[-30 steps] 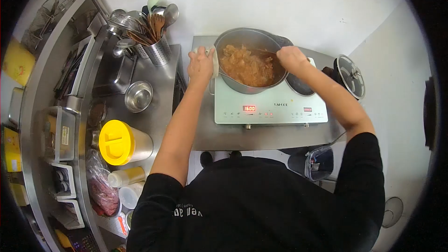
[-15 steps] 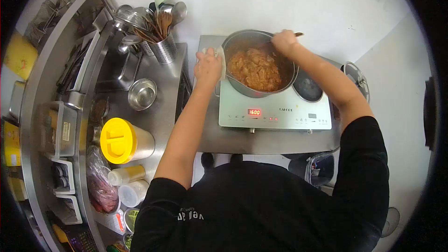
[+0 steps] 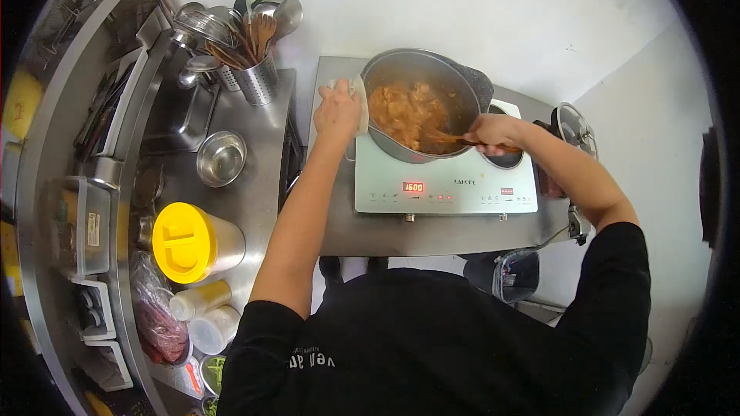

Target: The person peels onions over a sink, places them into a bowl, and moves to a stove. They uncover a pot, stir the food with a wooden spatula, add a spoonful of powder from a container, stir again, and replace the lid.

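A deep grey pot (image 3: pixel 420 157) stands on the left burner of a white two-burner induction cooker (image 3: pixel 455 192), whose display reads 1600. Orange-brown chunks of food in sauce (image 3: pixel 408 112) fill its lower part. At the pot's left side, my left hand (image 3: pixel 338 110) is closed on a pale folded cloth (image 3: pixel 359 108) against the rim, covering the handle there. My right hand (image 3: pixel 493 134) grips a wooden spatula (image 3: pixel 455 139) at the pot's right front edge. The spatula's blade dips into the food near the front wall.
Left of the cooker, a steel counter holds a metal bowl (image 3: pixel 221 159), a yellow-lidded tub (image 3: pixel 185 243), bottles and a perforated utensil holder (image 3: pixel 257 82). A glass lid (image 3: pixel 574 127) stands at the right. Below the table edge is a bin (image 3: pixel 515 276).
My right hand has swung from the pot's far right rim toward its near right edge, bringing the spatula with it. The food has shifted leftward. My left hand still grips the cloth.
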`<action>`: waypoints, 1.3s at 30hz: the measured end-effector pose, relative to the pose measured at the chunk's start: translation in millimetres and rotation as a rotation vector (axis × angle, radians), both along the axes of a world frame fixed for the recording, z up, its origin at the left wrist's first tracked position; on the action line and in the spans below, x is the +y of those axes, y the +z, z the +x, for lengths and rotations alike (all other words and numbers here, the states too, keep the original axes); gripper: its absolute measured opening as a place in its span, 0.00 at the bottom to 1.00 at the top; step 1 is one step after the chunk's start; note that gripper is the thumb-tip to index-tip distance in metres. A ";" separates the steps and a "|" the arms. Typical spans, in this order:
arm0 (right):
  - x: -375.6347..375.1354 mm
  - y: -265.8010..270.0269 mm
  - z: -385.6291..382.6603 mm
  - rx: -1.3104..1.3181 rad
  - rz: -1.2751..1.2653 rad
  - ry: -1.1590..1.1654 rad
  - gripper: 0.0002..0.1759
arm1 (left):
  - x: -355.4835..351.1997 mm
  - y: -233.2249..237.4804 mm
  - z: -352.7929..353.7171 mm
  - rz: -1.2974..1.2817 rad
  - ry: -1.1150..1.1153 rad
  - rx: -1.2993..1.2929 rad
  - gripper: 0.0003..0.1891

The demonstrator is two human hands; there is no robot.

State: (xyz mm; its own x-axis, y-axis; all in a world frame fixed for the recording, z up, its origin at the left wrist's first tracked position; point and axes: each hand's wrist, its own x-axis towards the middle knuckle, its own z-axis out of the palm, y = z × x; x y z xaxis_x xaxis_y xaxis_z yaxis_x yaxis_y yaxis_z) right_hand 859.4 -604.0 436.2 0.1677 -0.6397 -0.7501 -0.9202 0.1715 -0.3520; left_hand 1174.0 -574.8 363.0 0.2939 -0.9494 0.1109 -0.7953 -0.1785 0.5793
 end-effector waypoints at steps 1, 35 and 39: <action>0.2 -9.1 13.9 -0.095 -0.001 -0.066 0.17 | -0.4 -0.7 -0.1 0.001 -0.007 -0.003 0.18; -2.8 73.5 39.2 0.756 -1.049 0.616 0.08 | -0.6 3.1 -5.1 0.043 -0.019 -0.084 0.20; -13.1 11.3 27.3 0.687 -1.046 0.758 0.08 | -1.5 1.2 -1.2 0.066 -0.007 -0.071 0.22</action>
